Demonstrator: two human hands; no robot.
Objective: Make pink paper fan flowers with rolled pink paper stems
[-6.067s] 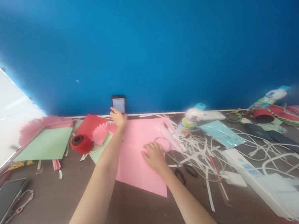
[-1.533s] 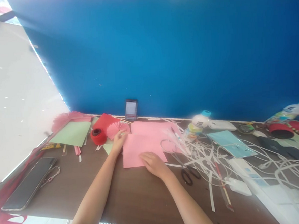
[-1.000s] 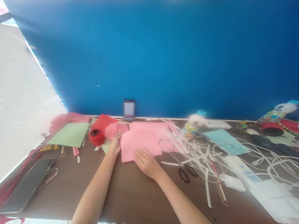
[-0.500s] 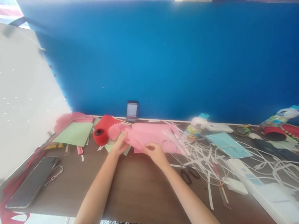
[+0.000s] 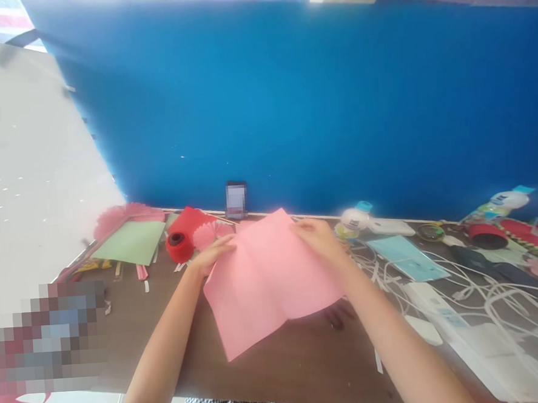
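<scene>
A sheet of pink paper (image 5: 268, 274) is held up over the table between my two hands, creased down the middle and bent. My left hand (image 5: 211, 257) grips its left edge, fingertips partly behind the sheet. At the upper right edge, my right hand (image 5: 321, 238) has its fingers closed on the paper. Just left of the sheet lie a pink pleated paper fan (image 5: 208, 234) and a roll of red ribbon (image 5: 179, 248). The scissors (image 5: 337, 314) are mostly hidden under the sheet's right side.
Green paper (image 5: 132, 241) lies at the left. On the right are a bottle (image 5: 355, 222), blue paper (image 5: 407, 258), tangled white cables (image 5: 498, 309) and a white power strip (image 5: 434, 304). A blue panel (image 5: 263, 104) rises behind the brown table (image 5: 261, 378).
The pink paper is now lifted and opened into a wide sheet; before, a narrow folded piece was between my fingers. My right hand has moved right and up. The sheet now covers most of the scissors.
</scene>
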